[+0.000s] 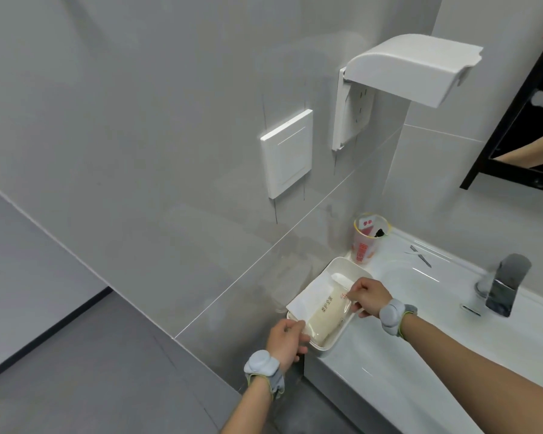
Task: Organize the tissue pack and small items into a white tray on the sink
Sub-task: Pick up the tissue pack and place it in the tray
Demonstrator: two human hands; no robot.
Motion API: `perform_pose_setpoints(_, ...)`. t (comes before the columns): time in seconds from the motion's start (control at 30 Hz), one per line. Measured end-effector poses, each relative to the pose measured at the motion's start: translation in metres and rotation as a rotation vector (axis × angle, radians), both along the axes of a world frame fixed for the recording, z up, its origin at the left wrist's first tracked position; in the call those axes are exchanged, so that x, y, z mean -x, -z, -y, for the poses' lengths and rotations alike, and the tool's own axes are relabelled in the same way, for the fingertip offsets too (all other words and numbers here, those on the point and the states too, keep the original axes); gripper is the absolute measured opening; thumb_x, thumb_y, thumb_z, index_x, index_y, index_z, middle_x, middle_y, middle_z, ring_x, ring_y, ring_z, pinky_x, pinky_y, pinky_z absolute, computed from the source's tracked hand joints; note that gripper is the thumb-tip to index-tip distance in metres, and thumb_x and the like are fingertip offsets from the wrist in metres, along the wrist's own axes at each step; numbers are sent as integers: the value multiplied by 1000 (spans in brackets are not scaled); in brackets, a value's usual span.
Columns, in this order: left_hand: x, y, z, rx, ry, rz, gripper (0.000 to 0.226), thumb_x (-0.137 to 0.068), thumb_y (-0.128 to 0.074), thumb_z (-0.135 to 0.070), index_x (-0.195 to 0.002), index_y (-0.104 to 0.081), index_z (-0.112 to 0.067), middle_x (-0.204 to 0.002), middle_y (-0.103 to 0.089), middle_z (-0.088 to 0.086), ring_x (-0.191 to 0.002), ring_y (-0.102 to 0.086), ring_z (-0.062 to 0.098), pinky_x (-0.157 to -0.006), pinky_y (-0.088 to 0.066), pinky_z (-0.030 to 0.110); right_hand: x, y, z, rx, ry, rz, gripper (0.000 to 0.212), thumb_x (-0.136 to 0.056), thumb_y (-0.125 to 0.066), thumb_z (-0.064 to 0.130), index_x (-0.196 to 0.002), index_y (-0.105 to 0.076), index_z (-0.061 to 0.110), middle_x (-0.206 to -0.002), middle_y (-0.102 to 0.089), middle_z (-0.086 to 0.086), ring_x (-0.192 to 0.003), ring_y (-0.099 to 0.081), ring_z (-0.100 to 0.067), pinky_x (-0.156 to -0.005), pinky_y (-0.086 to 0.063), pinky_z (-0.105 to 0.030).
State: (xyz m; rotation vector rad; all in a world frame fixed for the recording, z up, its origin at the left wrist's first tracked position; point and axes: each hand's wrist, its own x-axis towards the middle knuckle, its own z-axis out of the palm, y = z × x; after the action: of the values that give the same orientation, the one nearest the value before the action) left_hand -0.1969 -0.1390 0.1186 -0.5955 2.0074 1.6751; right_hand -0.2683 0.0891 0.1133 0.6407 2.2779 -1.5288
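A white tray (339, 267) sits on the left corner of the white sink (420, 314), against the grey wall. A cream tissue pack (322, 316) in clear wrap lies lengthwise in the tray, over a flat white sheet (308, 297). My left hand (287, 339) grips the pack's near end at the tray's front edge. My right hand (369, 297) pinches the pack's far right side. Both wrists wear grey bands.
A clear plastic cup (369, 238) with red print stands behind the tray. Small metal tweezers (420, 255) lie on the sink's back ledge. A chrome faucet (503, 285) is to the right. A switch plate (287, 153) and a covered socket (351, 111) are on the wall.
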Motion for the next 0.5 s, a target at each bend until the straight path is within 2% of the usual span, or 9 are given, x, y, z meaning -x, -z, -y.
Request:
perform_pose_setpoints(0.13, 2, 1, -4, 44, 18, -70, 23, -86, -59, -27, -67, -56, -13, -53, -59, 0, -40, -48, 14, -47, -37, 23, -3, 6, -1, -87, -98, 36, 19, -81, -67, 13, -78, -49, 14, -63, -59, -7, -50, -61, -22, -41, -41, -24)
perform_pose_setpoints(0.23, 5, 1, -10, 94, 40, -174, 27, -75, -59, -36, -53, -52, -22, -50, -53, -2, -47, -47, 17, -58, -42, 30, -6, 7, 1, -141, -154, 32, 19, -79, -66, 13, -78, -48, 17, -65, -56, -2, -49, -62, -20, -42, -41, -24)
perform_pose_setpoints(0.4, 9, -8, -28, 52, 157, -229, 17, -86, -62, -24, -70, -61, -17, -62, -66, -5, -52, -54, 13, -60, -48, 30, -7, 7, 3, -175, -202, 32, 17, -76, -66, 18, -87, -52, 18, -84, -63, -8, -53, -63, -18, -43, -44, -24)
perform_pose_setpoints(0.5, 12, -11, -39, 57, 202, -237, 14, -86, -61, -24, -74, -63, -18, -68, -68, -5, -54, -56, 10, -61, -50, 26, -11, 7, 2, -212, -226, 17, 29, -75, -65, 24, -101, -52, 21, -100, -63, -4, -63, -66, -20, -45, -47, -24)
